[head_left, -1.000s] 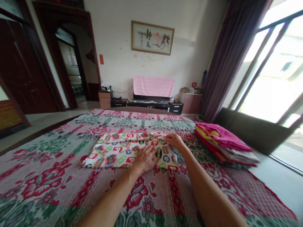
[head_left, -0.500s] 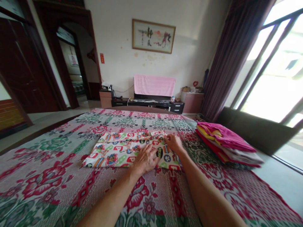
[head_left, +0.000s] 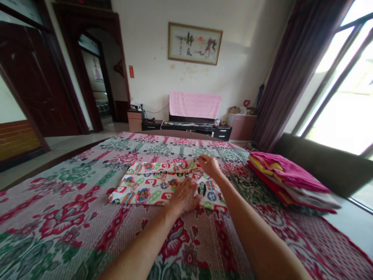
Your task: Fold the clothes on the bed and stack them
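A white cloth with a colourful cartoon print lies folded into a wide rectangle in front of me. My left hand rests flat on its right half, fingers spread and pointing away from me. At the cloth's far right edge is my right hand, its fingers curled in a pinch on the edge fabric; the fingertips are partly hidden. A crease runs across the cloth near its far side.
Beneath it spreads a red, green and white floral cover. To the right stands a stack of folded clothes, pink on top. A pink towel hangs over a dark object on the low cabinet by the far wall.
My right hand has shifted away from me to the cloth's far edge, and the far strip now lies straighter. My left hand stays on the cloth. The view has turned slightly left.
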Demonstrator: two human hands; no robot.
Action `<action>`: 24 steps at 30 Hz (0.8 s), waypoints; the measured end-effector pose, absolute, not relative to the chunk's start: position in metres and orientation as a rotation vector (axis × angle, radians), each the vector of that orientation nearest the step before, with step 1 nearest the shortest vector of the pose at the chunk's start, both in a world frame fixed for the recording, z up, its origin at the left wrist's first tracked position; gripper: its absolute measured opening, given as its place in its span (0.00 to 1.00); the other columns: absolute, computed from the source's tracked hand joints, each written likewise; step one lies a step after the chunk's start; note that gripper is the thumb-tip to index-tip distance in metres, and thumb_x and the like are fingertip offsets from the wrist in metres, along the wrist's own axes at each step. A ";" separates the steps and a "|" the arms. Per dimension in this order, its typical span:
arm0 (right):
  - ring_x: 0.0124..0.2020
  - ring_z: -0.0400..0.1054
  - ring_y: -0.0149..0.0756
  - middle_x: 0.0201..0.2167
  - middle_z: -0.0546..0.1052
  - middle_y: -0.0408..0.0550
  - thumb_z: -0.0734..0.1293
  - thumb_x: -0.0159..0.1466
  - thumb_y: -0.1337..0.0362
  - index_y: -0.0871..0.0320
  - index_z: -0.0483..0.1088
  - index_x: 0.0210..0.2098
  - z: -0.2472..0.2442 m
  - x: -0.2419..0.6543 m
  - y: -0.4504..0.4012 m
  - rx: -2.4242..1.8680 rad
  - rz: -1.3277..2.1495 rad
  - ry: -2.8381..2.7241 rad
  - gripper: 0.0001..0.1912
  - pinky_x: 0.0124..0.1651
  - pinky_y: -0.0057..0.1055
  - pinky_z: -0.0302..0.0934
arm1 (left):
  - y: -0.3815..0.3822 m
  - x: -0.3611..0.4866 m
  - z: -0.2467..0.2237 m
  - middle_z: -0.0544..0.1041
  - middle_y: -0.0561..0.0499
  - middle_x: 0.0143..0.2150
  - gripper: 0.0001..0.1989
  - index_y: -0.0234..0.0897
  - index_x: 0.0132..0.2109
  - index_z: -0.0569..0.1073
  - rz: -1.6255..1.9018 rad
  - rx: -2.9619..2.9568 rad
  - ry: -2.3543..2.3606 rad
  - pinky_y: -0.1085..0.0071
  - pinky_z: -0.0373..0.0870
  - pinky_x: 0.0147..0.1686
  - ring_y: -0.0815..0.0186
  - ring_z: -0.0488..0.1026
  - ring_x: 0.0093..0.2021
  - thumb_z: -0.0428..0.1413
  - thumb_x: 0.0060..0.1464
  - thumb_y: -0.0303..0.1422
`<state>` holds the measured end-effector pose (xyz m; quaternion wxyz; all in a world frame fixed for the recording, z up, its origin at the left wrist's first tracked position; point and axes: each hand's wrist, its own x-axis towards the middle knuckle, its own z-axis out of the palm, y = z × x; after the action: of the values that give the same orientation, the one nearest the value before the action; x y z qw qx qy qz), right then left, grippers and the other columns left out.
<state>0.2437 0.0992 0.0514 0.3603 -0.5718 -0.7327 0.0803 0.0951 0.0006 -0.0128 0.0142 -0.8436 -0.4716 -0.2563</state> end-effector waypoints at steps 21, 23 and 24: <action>0.25 0.69 0.31 0.21 0.77 0.44 0.60 0.60 0.59 0.59 0.73 0.24 0.055 0.292 0.068 -1.448 0.569 -1.990 0.15 0.29 0.24 0.59 | 0.000 0.079 0.007 0.74 0.45 0.36 0.09 0.37 0.37 0.75 -1.248 -2.181 -1.623 0.64 0.67 0.45 0.60 0.70 0.42 0.49 0.56 0.29; 0.24 0.69 0.30 0.20 0.76 0.43 0.60 0.59 0.61 0.59 0.74 0.24 0.052 0.291 0.069 -1.477 0.459 -1.986 0.14 0.29 0.23 0.58 | 0.000 0.079 0.006 0.75 0.45 0.38 0.10 0.37 0.39 0.76 -1.212 -2.238 -1.610 0.65 0.66 0.46 0.60 0.70 0.43 0.50 0.55 0.27; 0.25 0.69 0.30 0.21 0.76 0.42 0.60 0.59 0.62 0.58 0.74 0.25 0.050 0.289 0.069 -1.486 0.406 -1.985 0.13 0.29 0.23 0.58 | 0.000 0.079 0.006 0.75 0.45 0.39 0.11 0.37 0.41 0.76 -1.184 -2.274 -1.600 0.65 0.66 0.46 0.60 0.70 0.44 0.50 0.54 0.27</action>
<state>0.2893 0.0686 0.0495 0.3092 -0.5625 -0.7513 0.1537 0.0793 0.0003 0.0060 0.0596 -0.7510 -0.5285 -0.3912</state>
